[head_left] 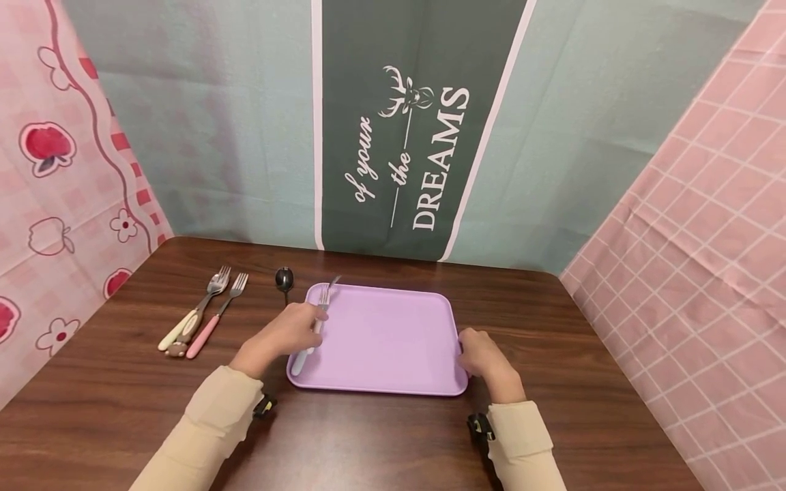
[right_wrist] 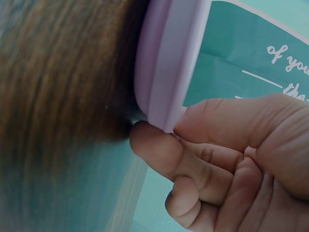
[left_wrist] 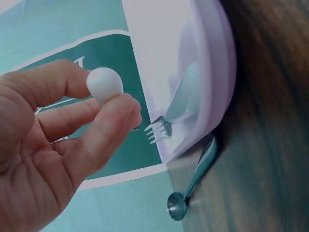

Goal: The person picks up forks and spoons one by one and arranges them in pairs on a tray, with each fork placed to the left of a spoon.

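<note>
A light purple tray (head_left: 387,334) lies on the brown table. My left hand (head_left: 297,327) is over its left side. Between thumb and fingers it pinches a piece of white-handled cutlery (left_wrist: 105,83); the rounded handle end shows, and its head is mostly hidden by the fingers. Beneath that hand a white-handled fork (left_wrist: 159,130) lies along the tray's left edge. At the tray's right rim, my right hand (head_left: 485,354) grips the edge, thumb above and fingers below.
A black spoon (head_left: 284,278) lies just outside the tray's left edge. Farther left are a pink-handled fork (head_left: 205,335), a cream-handled fork (head_left: 178,331) and a spoon with a brown bear-shaped handle (head_left: 189,329). Printed cloth walls (head_left: 245,136) stand behind and on both sides.
</note>
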### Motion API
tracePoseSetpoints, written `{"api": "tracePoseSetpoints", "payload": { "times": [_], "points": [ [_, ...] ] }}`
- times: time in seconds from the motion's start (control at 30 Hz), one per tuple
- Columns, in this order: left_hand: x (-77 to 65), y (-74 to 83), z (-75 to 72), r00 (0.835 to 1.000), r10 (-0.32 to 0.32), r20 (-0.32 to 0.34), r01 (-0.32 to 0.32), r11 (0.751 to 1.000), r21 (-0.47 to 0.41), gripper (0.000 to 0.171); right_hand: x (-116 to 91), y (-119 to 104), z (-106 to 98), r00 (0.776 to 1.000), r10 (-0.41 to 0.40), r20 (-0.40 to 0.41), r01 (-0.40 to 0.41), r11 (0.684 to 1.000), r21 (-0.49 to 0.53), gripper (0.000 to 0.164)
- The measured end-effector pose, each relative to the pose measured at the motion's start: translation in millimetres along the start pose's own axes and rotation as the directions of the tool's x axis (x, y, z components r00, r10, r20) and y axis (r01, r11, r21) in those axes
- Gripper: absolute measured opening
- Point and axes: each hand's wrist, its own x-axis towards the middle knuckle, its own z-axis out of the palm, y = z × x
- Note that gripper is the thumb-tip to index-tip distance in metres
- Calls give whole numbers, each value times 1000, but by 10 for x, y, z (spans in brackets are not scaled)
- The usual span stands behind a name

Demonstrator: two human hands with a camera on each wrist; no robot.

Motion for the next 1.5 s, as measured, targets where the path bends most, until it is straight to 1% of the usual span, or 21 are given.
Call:
{"api": "tracePoseSetpoints", "payload": {
  "times": [0.07,0.17,0.23,0.43,0.47,0.57,0.7,0.8,1.03,1.17,1.3,1.4,1.5],
  "points": [
    [-1,-3,24,1000,-1,21,1,1000,-15,35,-1,1,5,1000,1,0,-1,1000,-3,12],
    [-5,-22,57,999,-2,33,2,1000,-21,34,3,3,12,1000,1,2,-1,1000,-5,12],
    [-5,-44,73,1000,17,24,-17,1000,-4,34,5,2,13,1000,1,2,-1,1000,-4,12],
    [-2,-76,86,999,39,-1,-39,999,13,33,10,-1,6,1000,9,4,-9,1000,2,13],
    [0,-76,90,999,38,0,-38,999,7,33,10,0,5,1000,9,4,-9,1000,0,13],
    [6,-70,104,997,71,8,-71,998,-2,33,5,2,-1,1000,9,5,-9,1000,-3,13],
    [15,-42,131,995,94,23,-93,995,-40,33,5,8,-2,1000,8,7,-8,1000,-3,12],
    [20,-29,147,995,91,33,-89,994,-58,33,10,8,-1,1000,6,7,-6,1000,-3,12],
    [26,-9,155,994,94,48,-92,995,-47,30,6,0,-6,1000,12,13,-12,1000,13,13],
    [19,14,156,996,67,59,-63,996,-67,30,7,2,-3,1000,15,12,-15,1000,10,12],
    [-4,23,163,996,41,85,-34,996,-82,33,10,0,2,1000,10,15,-10,1000,14,12],
    [-14,23,169,994,43,97,-35,996,-80,33,11,-4,0,1000,12,15,-12,1000,11,13],
    [-15,29,169,994,46,95,-39,997,-66,33,17,4,4,1000,15,12,-15,1000,2,13]
  ]
}}
